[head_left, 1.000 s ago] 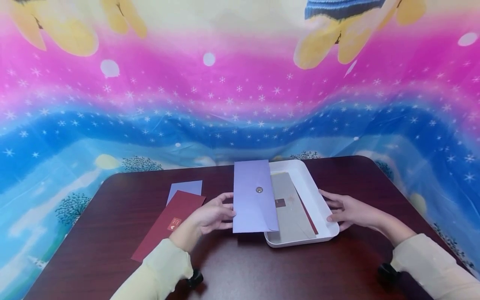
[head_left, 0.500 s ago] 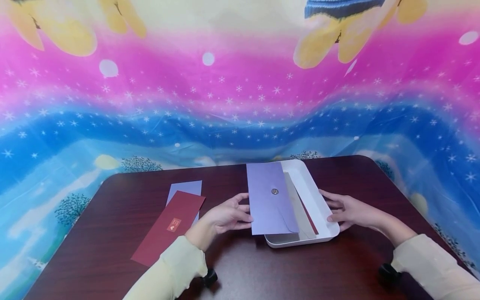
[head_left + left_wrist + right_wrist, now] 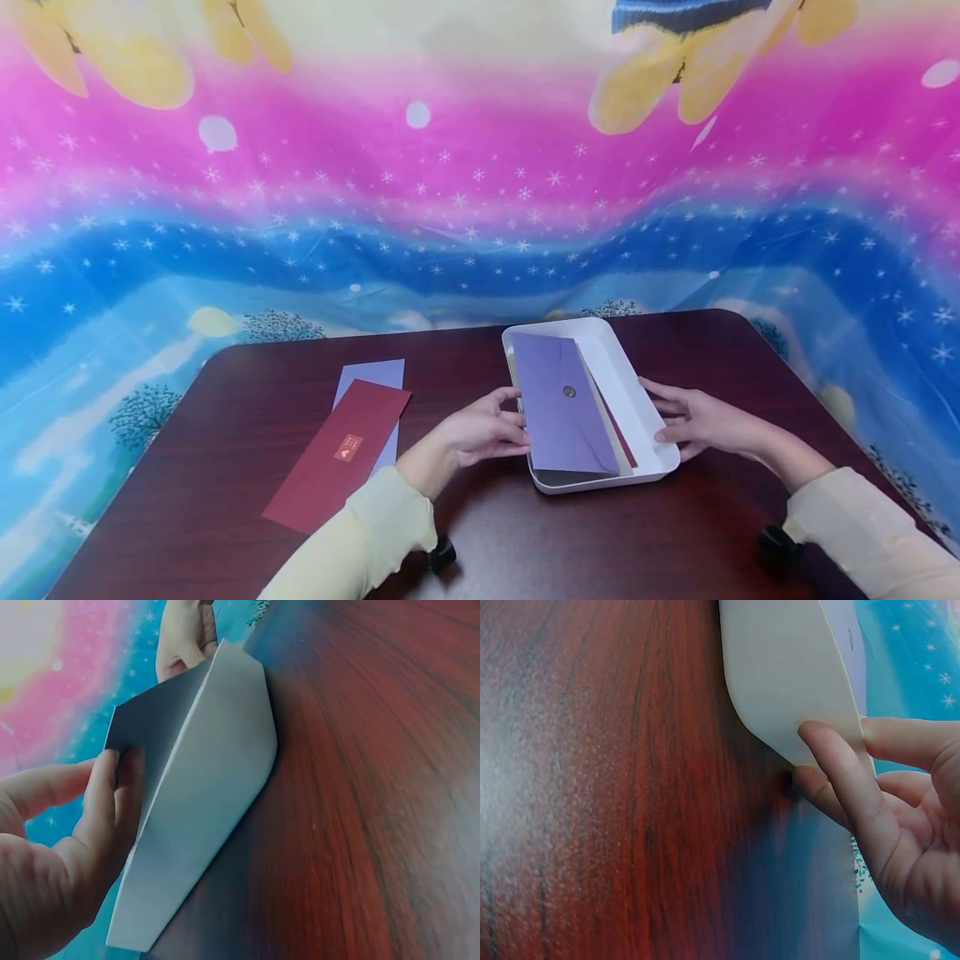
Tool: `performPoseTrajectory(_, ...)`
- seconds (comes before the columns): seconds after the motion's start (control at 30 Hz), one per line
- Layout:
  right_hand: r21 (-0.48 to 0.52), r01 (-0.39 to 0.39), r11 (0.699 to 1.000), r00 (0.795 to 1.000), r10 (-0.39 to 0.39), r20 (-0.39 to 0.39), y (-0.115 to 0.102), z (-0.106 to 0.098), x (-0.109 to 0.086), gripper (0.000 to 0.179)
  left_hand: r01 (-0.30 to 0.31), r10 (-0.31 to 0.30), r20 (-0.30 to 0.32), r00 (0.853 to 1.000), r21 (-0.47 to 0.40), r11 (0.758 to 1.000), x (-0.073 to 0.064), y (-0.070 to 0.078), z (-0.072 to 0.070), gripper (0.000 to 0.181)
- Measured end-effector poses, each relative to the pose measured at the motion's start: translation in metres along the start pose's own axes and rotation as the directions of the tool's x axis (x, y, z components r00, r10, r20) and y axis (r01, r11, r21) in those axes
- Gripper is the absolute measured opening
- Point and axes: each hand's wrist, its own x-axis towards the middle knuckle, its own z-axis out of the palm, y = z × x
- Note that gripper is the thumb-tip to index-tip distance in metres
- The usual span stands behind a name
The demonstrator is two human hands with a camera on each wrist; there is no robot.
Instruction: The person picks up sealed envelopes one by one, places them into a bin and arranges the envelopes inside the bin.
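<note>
My left hand pinches the left edge of a purple envelope with a round seal. The envelope lies over the white tray, within its rim. Beneath it show the edges of a grey envelope and a red one. In the left wrist view, fingertips hold the envelope's dark underside above the tray's wall. My right hand holds the tray's right side near the front corner; the right wrist view shows fingers against its outer wall.
On the left of the dark wooden table, a red envelope with a small label overlaps a lavender envelope. A patterned cloth backdrop hangs behind the table.
My left hand has moved right with the purple envelope, bringing it from across the tray's left rim to inside the tray's outline. The right hand and tray stay put.
</note>
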Motion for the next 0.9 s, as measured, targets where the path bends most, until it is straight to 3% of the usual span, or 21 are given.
performPoseTrajectory(0.47, 0.020, 0.006, 1.000, 1.000, -0.006, 0.009, 0.001, 0.000, 0.002, 0.092, -0.058, 0.061, -0.116, 0.991, 0.024, 0.998, 0.009, -0.005, 0.016, 0.082)
performPoseTrajectory(0.7, 0.021, 0.008, 1.000, 1.000, -0.009, 0.015, 0.002, 0.001, 0.002, 0.092, -0.043, 0.048, -0.121, 0.991, 0.044, 0.998, -0.003, -0.004, 0.012, 0.074)
performPoseTrajectory(0.9, -0.001, -0.009, 1.000, 1.000, 0.009, -0.007, 0.002, 0.000, 0.001, 0.093, -0.028, 0.035, -0.093, 0.995, 0.079, 0.996, -0.020, 0.003, 0.000, 0.069)
